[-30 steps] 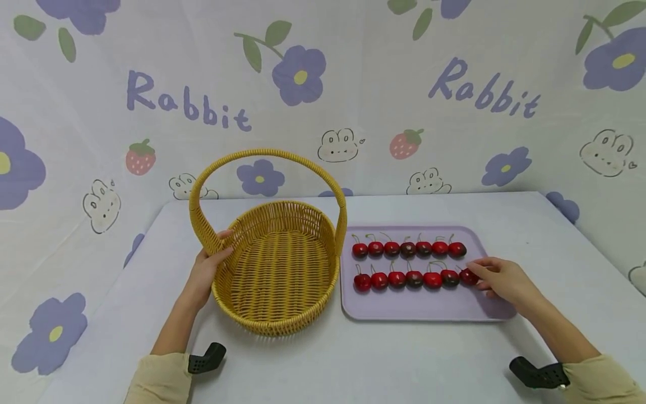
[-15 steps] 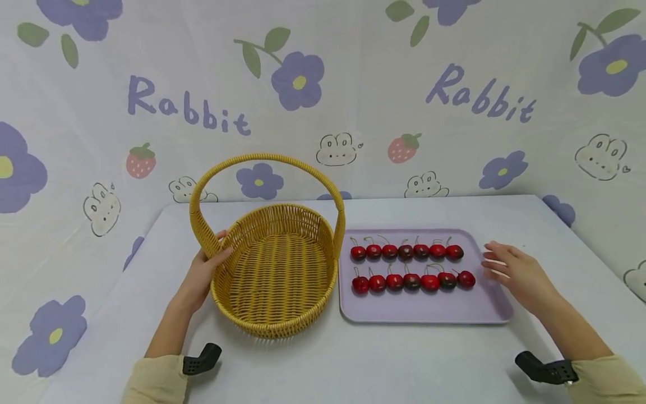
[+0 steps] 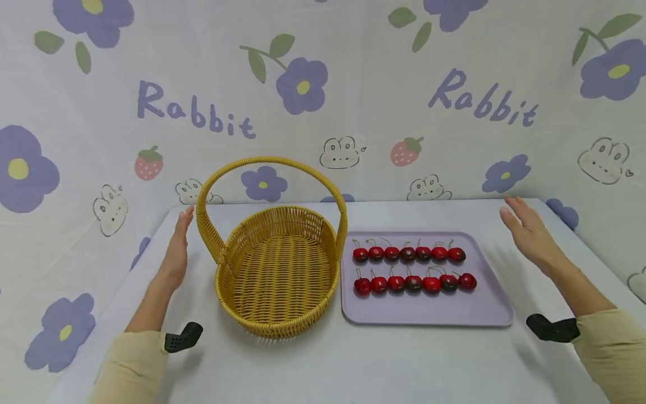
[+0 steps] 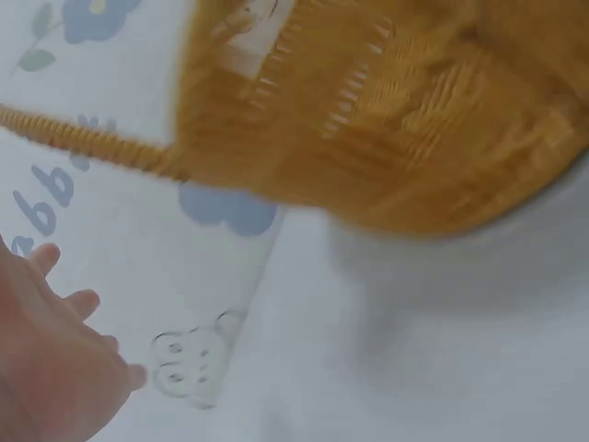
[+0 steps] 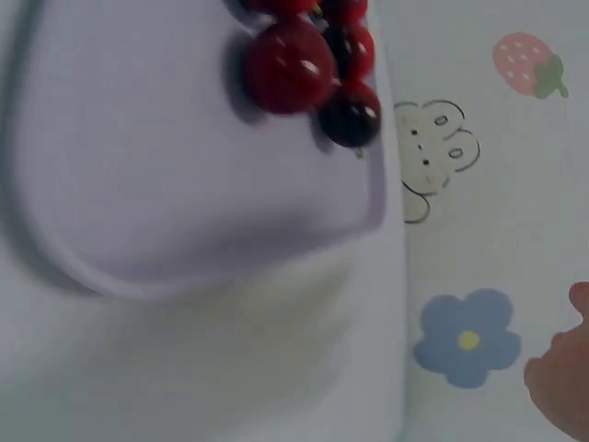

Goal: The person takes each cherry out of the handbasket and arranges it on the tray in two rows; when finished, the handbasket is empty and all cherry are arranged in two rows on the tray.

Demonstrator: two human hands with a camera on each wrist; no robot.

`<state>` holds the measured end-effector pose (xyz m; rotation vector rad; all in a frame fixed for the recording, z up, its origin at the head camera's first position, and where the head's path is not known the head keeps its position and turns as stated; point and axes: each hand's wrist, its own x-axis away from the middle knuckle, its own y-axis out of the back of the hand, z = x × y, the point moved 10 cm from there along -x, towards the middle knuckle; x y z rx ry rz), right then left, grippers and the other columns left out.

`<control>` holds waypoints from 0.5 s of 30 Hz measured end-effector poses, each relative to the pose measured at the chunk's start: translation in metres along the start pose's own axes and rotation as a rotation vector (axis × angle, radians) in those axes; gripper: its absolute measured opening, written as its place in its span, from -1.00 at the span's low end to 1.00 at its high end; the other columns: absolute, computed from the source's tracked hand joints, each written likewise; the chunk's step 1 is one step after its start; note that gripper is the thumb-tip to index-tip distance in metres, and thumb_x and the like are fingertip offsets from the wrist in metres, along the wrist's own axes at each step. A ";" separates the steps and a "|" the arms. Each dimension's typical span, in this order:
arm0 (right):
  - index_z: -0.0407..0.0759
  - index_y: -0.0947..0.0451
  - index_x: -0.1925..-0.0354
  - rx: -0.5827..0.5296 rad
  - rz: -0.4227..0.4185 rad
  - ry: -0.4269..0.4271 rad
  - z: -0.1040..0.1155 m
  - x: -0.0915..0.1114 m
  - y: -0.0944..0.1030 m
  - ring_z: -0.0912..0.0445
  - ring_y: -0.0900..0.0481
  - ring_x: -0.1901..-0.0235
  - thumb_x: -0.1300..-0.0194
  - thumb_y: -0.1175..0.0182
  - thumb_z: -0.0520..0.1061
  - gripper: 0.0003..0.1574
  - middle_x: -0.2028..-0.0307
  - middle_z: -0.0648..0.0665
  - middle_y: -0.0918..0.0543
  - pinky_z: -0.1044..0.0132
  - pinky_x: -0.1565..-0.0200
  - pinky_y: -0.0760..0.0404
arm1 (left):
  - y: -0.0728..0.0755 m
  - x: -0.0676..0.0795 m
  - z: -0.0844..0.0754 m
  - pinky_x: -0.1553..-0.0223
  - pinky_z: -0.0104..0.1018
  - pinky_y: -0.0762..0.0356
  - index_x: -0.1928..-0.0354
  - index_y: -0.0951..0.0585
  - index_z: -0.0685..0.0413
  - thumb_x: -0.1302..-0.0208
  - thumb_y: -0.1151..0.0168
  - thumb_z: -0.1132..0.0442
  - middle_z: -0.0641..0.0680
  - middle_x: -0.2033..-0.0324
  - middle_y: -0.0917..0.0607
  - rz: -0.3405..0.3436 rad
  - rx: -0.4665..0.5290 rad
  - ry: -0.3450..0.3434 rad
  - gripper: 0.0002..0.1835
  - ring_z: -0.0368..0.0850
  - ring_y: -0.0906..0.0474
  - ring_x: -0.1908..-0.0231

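A yellow wicker basket (image 3: 280, 325) with a tall arched handle stands left of the middle of the table, nothing inside it. To its right lies a lilac tray (image 3: 424, 311) bearing two rows of red and dark cherries (image 3: 396, 284) with thin stems. My left hand (image 3: 176, 249) is raised just left of the basket, apart from it, fingers straight; in the left wrist view its fingers (image 4: 83, 304) hold nothing. Beyond the tray's right end, my right hand (image 3: 532, 235) is lifted with straight fingers and holds nothing. Only a bit of that hand (image 5: 561, 378) shows in the right wrist view.
A white cloth covers the table (image 3: 353, 365). Behind it and at the sides hangs a pale curtain (image 3: 363, 67) printed with flowers, rabbits and strawberries. The basket's right side stands close against the tray's left edge. Black wrist devices (image 3: 184, 338) sit at both sleeves.
My right hand let go of the last cherry in the front row and drew back up and right. My left hand released the basket's handle side and moved left. Basket and tray stayed in place.
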<state>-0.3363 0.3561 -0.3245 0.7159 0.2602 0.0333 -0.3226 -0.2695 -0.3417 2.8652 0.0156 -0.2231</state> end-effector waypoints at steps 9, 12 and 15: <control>-0.32 0.04 -0.43 0.548 -0.042 0.000 0.033 -0.049 0.032 -0.47 0.42 -0.32 -0.47 0.39 0.32 -0.10 -0.39 -0.49 0.14 -0.36 -0.20 0.39 | 0.029 -0.051 -0.067 -0.23 0.29 0.53 -0.45 0.07 0.31 -0.47 0.45 -0.19 0.44 -0.40 0.11 -0.007 -0.592 -0.104 -0.22 0.37 0.47 -0.36; -0.25 0.13 -0.46 0.650 -0.004 -0.030 0.042 -0.064 0.038 -0.42 0.48 -0.34 -0.45 0.43 0.34 -0.09 -0.42 -0.44 0.20 -0.31 -0.21 0.47 | 0.030 -0.064 -0.089 -0.23 0.29 0.51 -0.46 0.05 0.25 -0.43 0.40 -0.27 0.42 -0.41 0.14 -0.009 -0.732 -0.102 -0.17 0.35 0.47 -0.37; -0.22 0.23 -0.48 0.726 0.032 -0.056 0.053 -0.078 0.044 -0.40 0.52 -0.33 -0.45 0.48 0.35 -0.08 -0.42 -0.43 0.27 -0.28 -0.21 0.52 | 0.023 -0.074 -0.112 -0.25 0.25 0.53 -0.48 0.08 0.20 -0.40 0.39 -0.32 0.38 -0.42 0.20 0.012 -0.817 -0.098 -0.13 0.31 0.49 -0.37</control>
